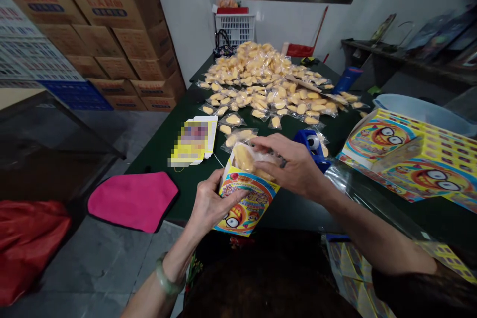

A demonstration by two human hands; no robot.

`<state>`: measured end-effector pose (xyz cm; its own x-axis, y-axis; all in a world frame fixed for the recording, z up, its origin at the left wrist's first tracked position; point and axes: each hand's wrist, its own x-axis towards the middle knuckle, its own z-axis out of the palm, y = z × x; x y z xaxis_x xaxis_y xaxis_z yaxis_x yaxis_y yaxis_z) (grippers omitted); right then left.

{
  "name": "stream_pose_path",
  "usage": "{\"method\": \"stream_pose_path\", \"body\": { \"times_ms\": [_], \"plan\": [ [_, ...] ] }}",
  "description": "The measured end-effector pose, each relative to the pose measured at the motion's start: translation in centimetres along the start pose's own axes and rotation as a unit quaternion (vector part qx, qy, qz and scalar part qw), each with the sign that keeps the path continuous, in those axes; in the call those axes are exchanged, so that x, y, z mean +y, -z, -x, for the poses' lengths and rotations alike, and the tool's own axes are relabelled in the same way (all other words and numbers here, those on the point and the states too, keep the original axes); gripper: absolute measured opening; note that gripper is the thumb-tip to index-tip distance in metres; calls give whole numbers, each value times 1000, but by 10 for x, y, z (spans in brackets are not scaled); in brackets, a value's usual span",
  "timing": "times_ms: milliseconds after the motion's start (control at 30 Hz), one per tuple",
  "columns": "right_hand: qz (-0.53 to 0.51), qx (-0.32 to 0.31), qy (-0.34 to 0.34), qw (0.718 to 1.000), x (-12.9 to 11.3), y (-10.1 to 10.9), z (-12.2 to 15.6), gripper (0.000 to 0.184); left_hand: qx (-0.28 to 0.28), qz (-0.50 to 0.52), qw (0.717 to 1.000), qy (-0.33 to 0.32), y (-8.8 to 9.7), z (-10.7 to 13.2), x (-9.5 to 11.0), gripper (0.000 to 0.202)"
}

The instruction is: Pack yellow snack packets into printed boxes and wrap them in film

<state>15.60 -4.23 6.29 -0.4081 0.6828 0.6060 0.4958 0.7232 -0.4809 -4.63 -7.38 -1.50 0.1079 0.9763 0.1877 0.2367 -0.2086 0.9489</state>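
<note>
My left hand (211, 203) is closed around the side of a yellow and blue printed carton (248, 203), its thumb lying across the front. The carton is tilted, with its top end open. A yellow oval snack (244, 158) in a see-through wrapper shows in the opening. Over the carton's mouth, my right hand (294, 161) has its fingers curled onto a see-through wrapper; what is inside that wrapper is mostly hidden. Just beyond the carton lie more wrapped yellow snacks (241, 135). A flattened yellow carton (194, 140) rests to the left on the dark green table (149, 154).
A large heap of wrapped snacks (261, 67) covers the table's far part. To the right stand a blue tape dispenser (312, 146), printed display boxes (413, 159) and a light blue basin (421, 104). A pink cloth (134, 201) hangs at the left edge. Cardboard boxes (108, 5) are stacked behind.
</note>
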Motion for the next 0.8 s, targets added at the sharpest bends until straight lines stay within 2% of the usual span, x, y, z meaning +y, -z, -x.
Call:
{"method": "stream_pose_path", "body": {
  "times_ms": [100, 133, 167, 300, 467, 533, 633, 733, 800],
  "plan": [
    [41, -85, -30, 995, -4, -3, -6, 54, 2, -21, 1000, -14, 5, 7, -1, 40],
    [49, -120, -32, 991, -5, -4, -8, 56, 1, -24, 1000, -15, 6, 9, -2, 40],
    [53, -155, -29, 986, -7, -5, -10, 52, -2, -24, 1000, -15, 8, 11, -2, 40],
    [45, -259, -31, 964, -20, -11, -12, 16, -14, -15, 1000, -12, 15, 17, -11, 42],
    [3, -353, -59, 934, -31, -22, 1, 26, -25, -19, 999, 23, 19, 29, -32, 41],
    [-25, -412, -63, 908, -28, -27, 4, 28, -24, -52, 998, 20, 19, 37, -39, 40],
    [-76, -514, -45, 853, -20, -32, 8, 27, -16, -122, 992, -19, 22, 47, -45, 42],
    [-102, -536, -33, 837, -17, -34, 15, 25, -25, -158, 986, -55, 25, 52, -46, 43],
    [-113, -543, -31, 831, -15, -33, 20, 21, -58, -173, 980, -78, 25, 53, -46, 40]
  ]
}}
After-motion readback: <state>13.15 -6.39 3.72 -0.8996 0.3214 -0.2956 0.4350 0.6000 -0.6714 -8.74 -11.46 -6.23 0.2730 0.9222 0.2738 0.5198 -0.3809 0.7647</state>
